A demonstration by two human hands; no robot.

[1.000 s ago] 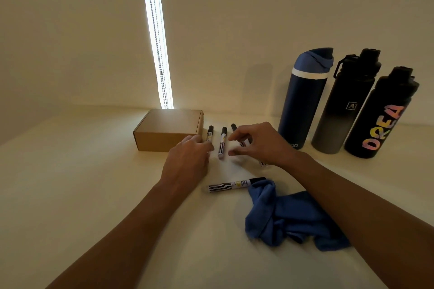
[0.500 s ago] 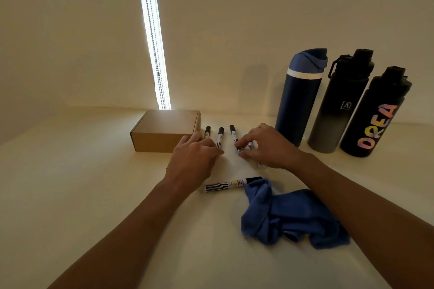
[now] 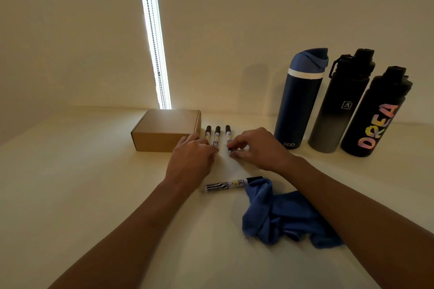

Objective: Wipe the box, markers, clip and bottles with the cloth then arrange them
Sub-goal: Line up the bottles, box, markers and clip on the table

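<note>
A closed brown cardboard box (image 3: 164, 129) lies at the back of the table. Right of it three markers stand in a row, black caps pointing away: the left marker (image 3: 207, 132), the middle marker (image 3: 217, 135) and the right marker (image 3: 228, 135). My left hand (image 3: 191, 159) rests over the near ends of the left two, fingers bent. My right hand (image 3: 254, 149) pinches the near end of the right marker. A fourth marker (image 3: 232, 184) lies crosswise nearer me, touching the crumpled blue cloth (image 3: 281, 216). No clip is visible.
Three tall bottles stand against the wall at the right: a navy bottle (image 3: 299, 101), a black-to-grey bottle (image 3: 338, 105) and a black bottle with colourful letters (image 3: 375, 115). A bright strip of blind with a bead chain (image 3: 152, 35) runs up the wall behind the box.
The right marker lay slanted under my right hand; it now lies straight, parallel to the other two. My right hand drew closer to my left. The crosswise marker and cloth stayed put.
</note>
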